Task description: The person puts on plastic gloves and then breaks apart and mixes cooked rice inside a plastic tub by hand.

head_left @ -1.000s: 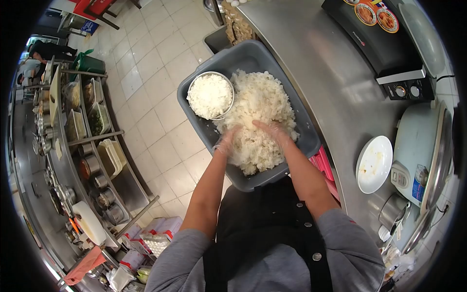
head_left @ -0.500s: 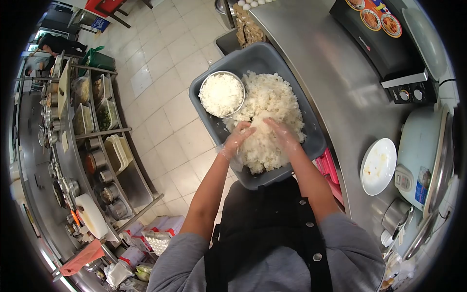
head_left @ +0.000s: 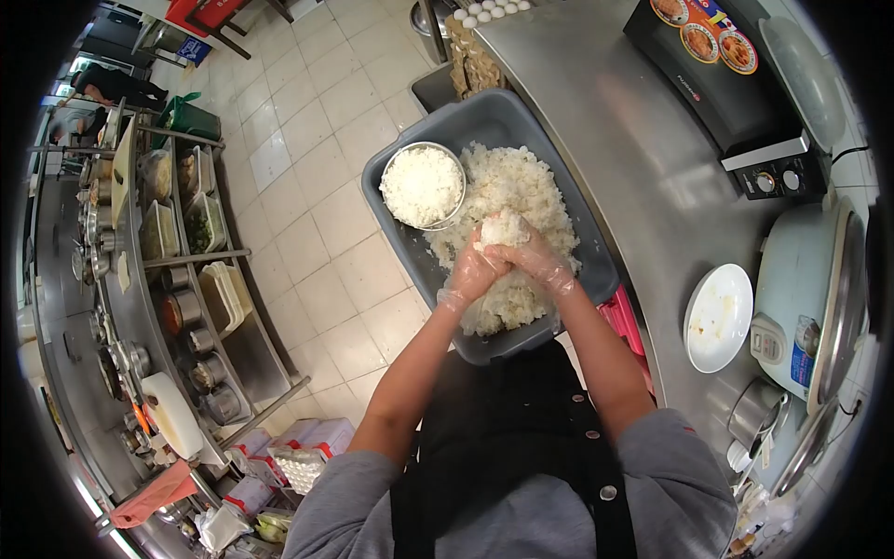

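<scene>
My left hand (head_left: 476,272) and my right hand (head_left: 533,258), both in clear plastic gloves, are cupped together around a clump of cooked rice (head_left: 504,229). They hold it over the large heap of rice (head_left: 521,186) in a grey plastic tub (head_left: 599,279). Inside the tub, at its far left, a round metal bowl filled with rice (head_left: 423,184) stands beside the heap. Part of the heap is hidden beneath my hands and wrists.
At the right runs a steel counter (head_left: 596,121) with a microwave (head_left: 726,93), a soiled white dish (head_left: 719,321) and a large rice cooker (head_left: 796,298). Eggs (head_left: 484,13) sit beyond the tub. A shelf unit with food containers (head_left: 200,224) stands left; a person (head_left: 116,86) is far behind it.
My hands have come together from apart on the heap, and now a clump of rice is lifted between them. The metal bowl stays in its corner of the tub.
</scene>
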Available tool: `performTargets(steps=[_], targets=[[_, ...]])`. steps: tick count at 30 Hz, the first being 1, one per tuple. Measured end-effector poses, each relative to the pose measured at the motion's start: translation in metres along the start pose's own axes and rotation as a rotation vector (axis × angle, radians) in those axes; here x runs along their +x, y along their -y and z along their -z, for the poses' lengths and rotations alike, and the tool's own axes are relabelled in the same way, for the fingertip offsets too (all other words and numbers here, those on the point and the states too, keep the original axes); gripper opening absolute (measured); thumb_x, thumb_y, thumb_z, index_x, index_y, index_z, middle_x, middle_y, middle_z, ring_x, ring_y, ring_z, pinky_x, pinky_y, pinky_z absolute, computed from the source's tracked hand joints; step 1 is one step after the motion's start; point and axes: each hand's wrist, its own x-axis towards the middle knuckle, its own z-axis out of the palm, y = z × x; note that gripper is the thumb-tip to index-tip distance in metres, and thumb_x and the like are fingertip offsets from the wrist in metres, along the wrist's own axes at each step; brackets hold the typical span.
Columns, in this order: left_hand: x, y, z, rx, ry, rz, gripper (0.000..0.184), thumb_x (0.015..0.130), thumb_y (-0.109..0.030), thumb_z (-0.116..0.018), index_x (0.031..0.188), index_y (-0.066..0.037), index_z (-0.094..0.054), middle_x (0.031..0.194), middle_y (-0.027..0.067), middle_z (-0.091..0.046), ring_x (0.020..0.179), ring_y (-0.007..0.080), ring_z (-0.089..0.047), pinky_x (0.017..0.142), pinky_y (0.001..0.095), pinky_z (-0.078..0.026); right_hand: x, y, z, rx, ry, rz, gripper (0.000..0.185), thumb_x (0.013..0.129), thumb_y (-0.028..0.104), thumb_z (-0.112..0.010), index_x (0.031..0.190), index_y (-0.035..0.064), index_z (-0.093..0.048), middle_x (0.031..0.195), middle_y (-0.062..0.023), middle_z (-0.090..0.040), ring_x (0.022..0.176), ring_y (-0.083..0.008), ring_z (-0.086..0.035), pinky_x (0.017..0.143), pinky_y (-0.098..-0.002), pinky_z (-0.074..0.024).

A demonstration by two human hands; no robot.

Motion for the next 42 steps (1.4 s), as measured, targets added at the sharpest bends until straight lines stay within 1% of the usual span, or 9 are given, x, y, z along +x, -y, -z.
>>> performTargets(steps=[11, 19, 21, 23, 27, 30, 33, 35, 42], targets=[[-0.023, -0.021, -0.021, 0.452, -0.198, 0.118, 0.037, 0.075, -0.015, -0.069, 0.107, -0.001, -0.06, 0.093, 0.0162, -0.068, 0.085, 0.0288, -0.066, 0.076, 0.0336, -0.05, 0.005, -0.018, 0.004, -0.021, -0.083, 0.006, 0.052, 0.071, 0.009, -0.078, 0.118, 0.0031, -0.057, 0.106, -0.0044, -0.063, 0.096, -0.0144, -0.057, 0.088, -0.0289, -0.0465], [-0.029, -0.002, -0.012, 0.606, -0.368, 0.296, 0.045, 0.085, -0.042, -0.063, 0.097, 0.001, -0.062, 0.079, 0.0228, -0.065, 0.077, 0.0387, -0.064, 0.068, 0.0424, -0.05, 0.007, 0.062, 0.009, -0.888, -0.223, -0.187, 0.063, 0.082, 0.048, -0.064, 0.118, -0.0028, -0.055, 0.11, -0.021, -0.062, 0.101, -0.0292, -0.06, 0.092, -0.0361, -0.0455], [-0.026, -0.008, -0.008, 0.557, -0.373, 0.307, 0.054, 0.086, -0.051, -0.057, 0.098, 0.002, -0.063, 0.084, 0.0251, -0.065, 0.084, 0.0401, -0.064, 0.074, 0.0439, -0.049, 0.039, 0.03, 0.032, -1.303, -0.041, 0.057, 0.073, 0.083, 0.062, -0.05, 0.116, -0.0025, -0.057, 0.111, -0.0223, -0.061, 0.105, -0.0351, -0.058, 0.094, -0.0391, -0.0442], [-0.019, -0.017, -0.009, 0.582, -0.557, 0.606, 0.06, 0.085, -0.054, -0.055, 0.105, 0.003, -0.063, 0.094, 0.0246, -0.066, 0.092, 0.0399, -0.062, 0.081, 0.042, -0.046, 0.047, 0.03, 0.033, -1.368, -0.141, -0.116, 0.07, 0.086, 0.061, -0.046, 0.114, -0.0012, -0.059, 0.109, -0.0209, -0.062, 0.102, -0.0336, -0.059, 0.094, -0.04, -0.0445], [-0.012, 0.012, -0.003, 0.48, -0.595, 0.547, 0.067, 0.084, -0.059, -0.05, 0.107, 0.003, -0.062, 0.099, 0.0294, -0.063, 0.1, 0.0434, -0.059, 0.086, 0.0459, -0.045, 0.075, -0.011, 0.037, -1.41, -0.228, -0.144, 0.057, 0.089, 0.05, -0.047, 0.112, -0.0005, -0.061, 0.103, -0.0192, -0.063, 0.093, -0.0315, -0.061, 0.09, -0.0387, -0.0466], [-0.013, 0.029, -0.001, 0.483, -0.707, 0.447, 0.057, 0.086, -0.05, -0.049, 0.101, 0.003, -0.064, 0.098, 0.0287, -0.063, 0.099, 0.0432, -0.059, 0.085, 0.0455, -0.045, 0.094, -0.035, 0.053, -2.223, 0.26, 0.117, 0.039, 0.088, 0.031, -0.047, 0.106, -0.0005, -0.062, 0.097, -0.0176, -0.063, 0.087, -0.03, -0.06, 0.083, -0.0378, -0.0479], [-0.017, 0.034, 0.0, 0.51, -0.691, 0.533, 0.045, 0.086, -0.039, -0.053, 0.101, 0.003, -0.062, 0.097, 0.0283, -0.063, 0.096, 0.0433, -0.059, 0.084, 0.0455, -0.046, 0.096, -0.023, 0.053, -1.66, -0.189, -0.078, 0.027, 0.076, 0.011, -0.058, 0.102, 0.0089, -0.063, 0.104, -0.0147, -0.061, 0.103, -0.0358, -0.056, 0.086, -0.0377, -0.0476], [-0.022, 0.035, -0.004, 0.516, -0.704, 0.351, 0.038, 0.084, -0.026, -0.057, 0.11, 0.002, -0.056, 0.097, 0.0269, -0.063, 0.094, 0.0434, -0.06, 0.083, 0.0449, -0.047, 0.087, -0.008, 0.062, -1.301, -0.343, 0.278, 0.038, 0.071, -0.001, -0.052, 0.106, 0.0105, -0.061, 0.095, -0.016, -0.057, 0.092, -0.0327, -0.056, 0.077, -0.0388, -0.0468], [-0.03, 0.051, -0.003, 0.682, -0.514, 0.233, 0.053, 0.078, -0.012, -0.059, 0.127, -0.002, -0.042, 0.12, 0.028, -0.052, 0.111, 0.0439, -0.05, 0.092, 0.0459, -0.042, 0.063, 0.034, 0.042, -1.33, -0.218, 0.193, 0.051, 0.071, -0.005, -0.052, 0.116, 0.0184, -0.059, 0.119, -0.0157, -0.049, 0.107, -0.0357, -0.053, 0.092, -0.0372, -0.0452]])
